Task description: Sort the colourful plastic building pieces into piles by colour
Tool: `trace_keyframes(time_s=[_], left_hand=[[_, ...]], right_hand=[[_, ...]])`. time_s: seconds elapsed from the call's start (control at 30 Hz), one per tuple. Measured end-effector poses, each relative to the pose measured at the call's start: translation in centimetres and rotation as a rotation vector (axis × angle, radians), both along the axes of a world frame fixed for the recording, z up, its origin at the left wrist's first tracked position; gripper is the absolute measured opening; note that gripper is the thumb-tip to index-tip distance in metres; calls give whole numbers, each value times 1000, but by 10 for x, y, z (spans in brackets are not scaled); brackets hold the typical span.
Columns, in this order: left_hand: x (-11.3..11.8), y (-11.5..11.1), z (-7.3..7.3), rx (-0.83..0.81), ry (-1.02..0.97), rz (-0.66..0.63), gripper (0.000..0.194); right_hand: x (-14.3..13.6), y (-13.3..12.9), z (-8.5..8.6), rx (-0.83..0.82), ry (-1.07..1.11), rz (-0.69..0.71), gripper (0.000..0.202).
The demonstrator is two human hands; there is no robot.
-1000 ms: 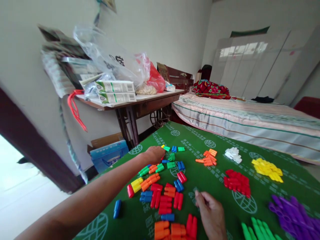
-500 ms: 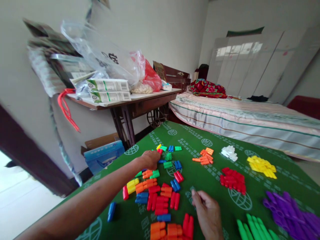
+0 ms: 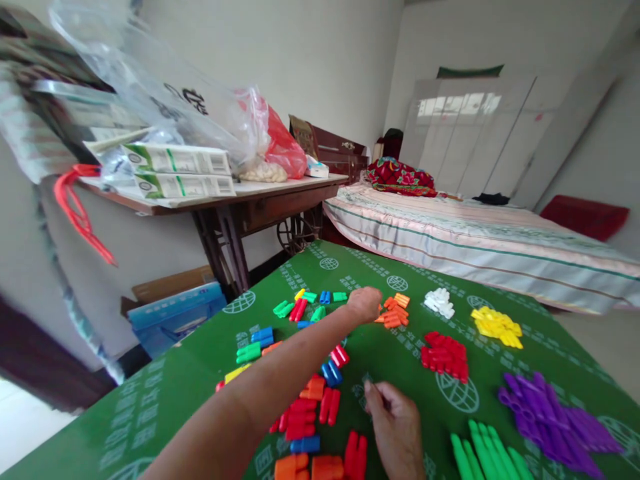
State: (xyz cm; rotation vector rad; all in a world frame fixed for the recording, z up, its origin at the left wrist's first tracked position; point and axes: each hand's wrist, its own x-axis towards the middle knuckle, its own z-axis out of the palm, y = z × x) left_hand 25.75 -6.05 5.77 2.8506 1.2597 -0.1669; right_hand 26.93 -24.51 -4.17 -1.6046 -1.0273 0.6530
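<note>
My left hand (image 3: 365, 305) reaches across the green table, fingers curled, at the left edge of a pile of orange bullet-shaped plastic pieces (image 3: 395, 312). Its fingertips are hidden, so what it may hold is unclear. Near the front, my right hand (image 3: 395, 427) hovers or rests with thumb and forefinger together; anything in them cannot be made out. Joined pieces lie left of it: a red pair (image 3: 329, 405), a blue pair (image 3: 331, 373) and an orange group (image 3: 326, 467). Farther back are a red pair (image 3: 299, 309) and a green pair (image 3: 340, 296). My left forearm covers some pieces.
Sorted piles of white (image 3: 439, 303), yellow (image 3: 496, 327), red (image 3: 444, 355), purple (image 3: 550, 420) and green pieces (image 3: 487, 450) lie on the right of the table (image 3: 190, 393). Behind stand a sewing-machine table (image 3: 280, 190) with bags and boxes, and a bed (image 3: 450, 233).
My left hand has moved right, from the red pair at the back to the orange pile. That red pair now lies uncovered. The view has turned slightly right; my right hand keeps its pose.
</note>
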Motion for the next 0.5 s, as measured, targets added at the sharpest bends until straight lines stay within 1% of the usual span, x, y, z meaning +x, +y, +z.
trace_keyframes(time_s=[0.1,0.17,0.23,0.3,0.37,0.43,0.5], left_hand=[[22,7,-11,-40,2,26,27],[27,8,-15,-59,4,34,30],[26,4,-16,-61,-7,34,28],[21,-2,-14,-50,-26,32,26],[10,-7,-10,-31,-46,35,27],[-6,-10,-5,-12,-59,46,29],[-29,-8,1,7,-60,78,30]], right_hand=[[-1,1,1,-8,16,-4,46],[0,1,0,-16,22,-3,46],[1,0,0,-23,23,5,46],[2,-1,-1,-35,14,12,47],[3,-1,0,-45,-4,13,49],[4,-2,0,-44,-18,14,50],[4,-2,1,-39,-25,20,50]])
